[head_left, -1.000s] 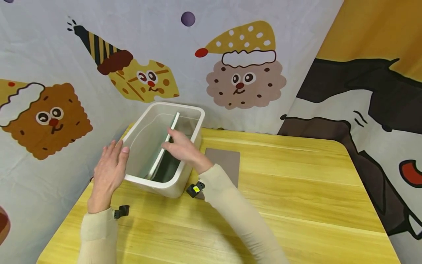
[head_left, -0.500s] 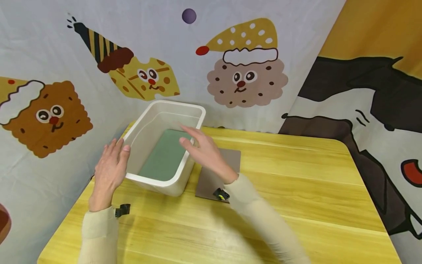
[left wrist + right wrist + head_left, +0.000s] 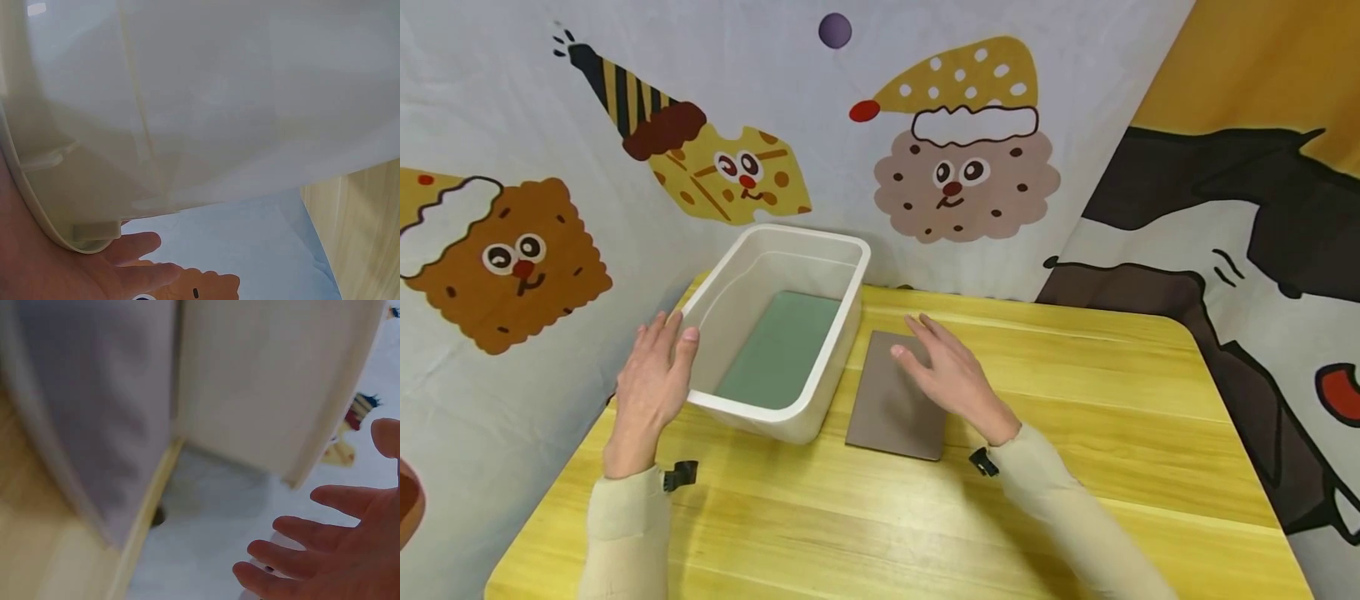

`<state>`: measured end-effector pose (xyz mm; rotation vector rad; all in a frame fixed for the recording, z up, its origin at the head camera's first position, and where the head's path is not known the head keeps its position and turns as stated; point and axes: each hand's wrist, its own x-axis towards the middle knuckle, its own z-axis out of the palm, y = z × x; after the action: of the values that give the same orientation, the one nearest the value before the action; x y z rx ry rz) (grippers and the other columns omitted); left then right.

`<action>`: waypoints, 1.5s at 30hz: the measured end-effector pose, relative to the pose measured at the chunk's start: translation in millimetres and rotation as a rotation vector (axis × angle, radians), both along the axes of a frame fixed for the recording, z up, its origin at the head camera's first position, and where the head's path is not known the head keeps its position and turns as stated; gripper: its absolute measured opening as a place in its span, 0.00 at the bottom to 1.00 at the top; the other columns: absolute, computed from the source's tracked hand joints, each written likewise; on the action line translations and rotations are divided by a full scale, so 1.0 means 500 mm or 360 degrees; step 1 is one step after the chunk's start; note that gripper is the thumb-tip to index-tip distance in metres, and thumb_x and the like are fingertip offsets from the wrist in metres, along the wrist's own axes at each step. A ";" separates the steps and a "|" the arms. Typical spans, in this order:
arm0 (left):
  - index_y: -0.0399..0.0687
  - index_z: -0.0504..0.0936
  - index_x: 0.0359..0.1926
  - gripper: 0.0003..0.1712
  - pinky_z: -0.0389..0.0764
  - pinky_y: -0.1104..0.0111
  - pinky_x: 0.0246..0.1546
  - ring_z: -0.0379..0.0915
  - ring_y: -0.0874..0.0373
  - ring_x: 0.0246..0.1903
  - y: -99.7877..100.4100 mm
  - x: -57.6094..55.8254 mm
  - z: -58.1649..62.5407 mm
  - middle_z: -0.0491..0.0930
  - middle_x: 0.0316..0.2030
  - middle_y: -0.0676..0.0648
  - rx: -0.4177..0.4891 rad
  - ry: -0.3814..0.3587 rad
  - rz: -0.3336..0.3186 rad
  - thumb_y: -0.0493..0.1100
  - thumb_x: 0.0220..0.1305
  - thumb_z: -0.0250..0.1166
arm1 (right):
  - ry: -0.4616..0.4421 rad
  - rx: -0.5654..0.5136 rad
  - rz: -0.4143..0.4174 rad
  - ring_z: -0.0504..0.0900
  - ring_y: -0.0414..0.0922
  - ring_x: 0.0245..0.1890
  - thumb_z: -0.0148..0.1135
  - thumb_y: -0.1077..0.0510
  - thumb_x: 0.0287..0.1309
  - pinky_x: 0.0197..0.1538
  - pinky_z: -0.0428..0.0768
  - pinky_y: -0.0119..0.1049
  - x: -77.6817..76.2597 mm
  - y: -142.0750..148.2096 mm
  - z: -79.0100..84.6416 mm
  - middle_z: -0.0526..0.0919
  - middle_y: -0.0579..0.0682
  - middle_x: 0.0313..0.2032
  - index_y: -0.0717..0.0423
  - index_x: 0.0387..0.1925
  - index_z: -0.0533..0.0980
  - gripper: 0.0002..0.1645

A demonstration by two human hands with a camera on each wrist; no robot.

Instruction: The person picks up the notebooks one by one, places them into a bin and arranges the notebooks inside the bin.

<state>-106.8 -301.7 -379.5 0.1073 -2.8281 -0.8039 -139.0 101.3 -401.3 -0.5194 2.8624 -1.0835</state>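
White bin (image 3: 808, 275) holds 1 green panel (image 3: 784, 354); left hand (image 3: 651, 379), straight-fingered, touches the bin; right hand (image 3: 953, 377), fingers extended, is empty.

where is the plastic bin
In the head view, the white plastic bin stands left of centre, between the left hand and the grey-brown notebook.

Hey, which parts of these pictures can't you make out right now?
- Head view: anything under the green notebook, hidden by it.
- Head view: the far right corner of the grey-brown notebook, behind the right hand.
- Left wrist view: the inside of the white bin, hidden by its outer wall.
- Right wrist view: the grey-brown notebook's surface detail, blurred.
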 end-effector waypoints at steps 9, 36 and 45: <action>0.40 0.55 0.81 0.46 0.47 0.20 0.60 0.38 0.28 0.78 0.000 0.000 -0.001 0.50 0.79 0.31 -0.0007 0.0006 0.0002 0.69 0.81 0.30 | -0.0007 0.0291 -0.0061 0.59 0.69 0.75 0.45 0.27 0.74 0.69 0.62 0.70 0.008 0.076 -0.059 0.58 0.68 0.77 0.54 0.81 0.57 0.49; 0.40 0.54 0.81 0.45 0.47 0.21 0.62 0.37 0.29 0.78 0.002 -0.003 0.000 0.49 0.79 0.31 -0.0027 -0.0014 -0.0002 0.69 0.81 0.32 | -0.0114 0.0475 0.0012 0.81 0.63 0.58 0.55 0.33 0.74 0.55 0.81 0.58 0.057 0.071 -0.138 0.80 0.69 0.60 0.66 0.74 0.66 0.47; 0.40 0.54 0.81 0.45 0.47 0.21 0.62 0.36 0.29 0.78 0.004 -0.001 0.003 0.48 0.80 0.31 -0.0026 -0.0038 0.0003 0.68 0.81 0.32 | -0.0188 0.0338 -0.0019 0.71 0.42 0.19 0.58 0.38 0.73 0.26 0.74 0.40 0.038 0.046 -0.135 0.76 0.49 0.19 0.73 0.73 0.64 0.47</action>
<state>-107.2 -299.6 -378.1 0.1177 -2.8557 -0.7838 -120.1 124.2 -468.8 -0.4112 2.8333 -0.7701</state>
